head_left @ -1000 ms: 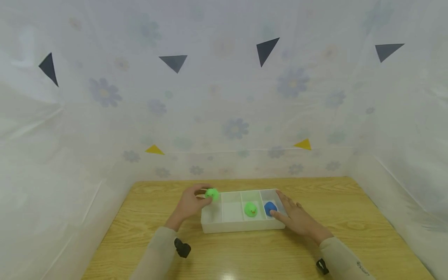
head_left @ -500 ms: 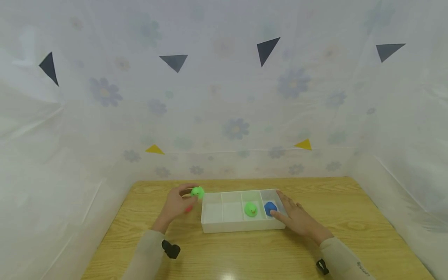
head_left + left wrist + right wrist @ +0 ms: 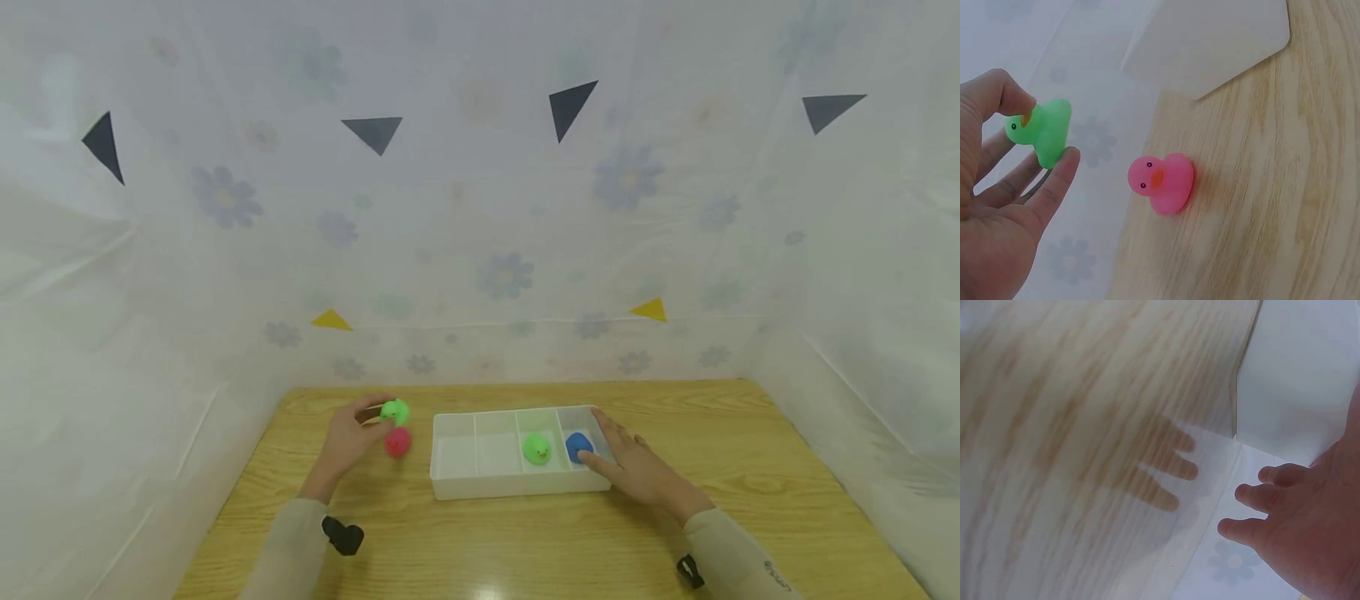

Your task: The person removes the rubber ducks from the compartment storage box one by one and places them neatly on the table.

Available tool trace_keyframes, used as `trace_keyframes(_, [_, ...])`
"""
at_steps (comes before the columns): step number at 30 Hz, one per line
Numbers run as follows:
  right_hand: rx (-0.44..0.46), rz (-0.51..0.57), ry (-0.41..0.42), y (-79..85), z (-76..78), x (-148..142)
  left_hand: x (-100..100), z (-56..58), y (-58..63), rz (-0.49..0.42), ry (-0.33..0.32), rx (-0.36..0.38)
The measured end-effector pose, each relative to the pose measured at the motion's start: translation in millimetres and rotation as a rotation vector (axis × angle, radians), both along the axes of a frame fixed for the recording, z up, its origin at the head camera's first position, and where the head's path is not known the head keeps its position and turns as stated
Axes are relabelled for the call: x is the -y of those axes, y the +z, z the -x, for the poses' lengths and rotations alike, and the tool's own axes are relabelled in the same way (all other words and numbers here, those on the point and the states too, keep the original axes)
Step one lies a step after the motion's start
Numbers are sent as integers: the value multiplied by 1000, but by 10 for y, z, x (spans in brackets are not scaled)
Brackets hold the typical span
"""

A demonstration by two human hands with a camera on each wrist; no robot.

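My left hand (image 3: 347,442) pinches a green rubber duck (image 3: 1052,131) between thumb and fingers, held up left of the white divided box (image 3: 510,486). Below it, a pink rubber duck (image 3: 1174,184) sits on the table. Inside the box, a second green duck (image 3: 537,450) occupies the third compartment from the left. A blue rounded toy (image 3: 577,447) lies in the rightmost one, partly behind my right thumb. The two left compartments hold nothing. My right hand (image 3: 637,471) rests at the box's right end, fingers extended along the outside and thumb reaching over the near corner.
The wooden table (image 3: 525,550) ends at the back against a pale flowered curtain (image 3: 480,208), which also hangs along both sides. Black and yellow triangles mark the curtain. A dark strap (image 3: 343,536) shows at the left wrist.
My left hand has carried the green duck leftward, from over the box's left compartment to above the table. This uncovers the pink duck. The right hand and box stay put.
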State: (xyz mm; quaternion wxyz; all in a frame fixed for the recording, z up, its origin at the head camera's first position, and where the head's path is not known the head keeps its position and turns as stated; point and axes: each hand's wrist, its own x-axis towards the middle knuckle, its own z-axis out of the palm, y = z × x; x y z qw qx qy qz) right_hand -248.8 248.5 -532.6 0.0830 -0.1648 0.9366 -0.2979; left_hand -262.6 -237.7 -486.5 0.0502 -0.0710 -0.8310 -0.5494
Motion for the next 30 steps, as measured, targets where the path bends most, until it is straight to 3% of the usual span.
trace_keyframes(18, [2,4,1,-4,3,6,223,-91,-146,32,65,25])
trace_keyframes(30, [7,11,5,0,9,5,374,-81,-232,101,96,49])
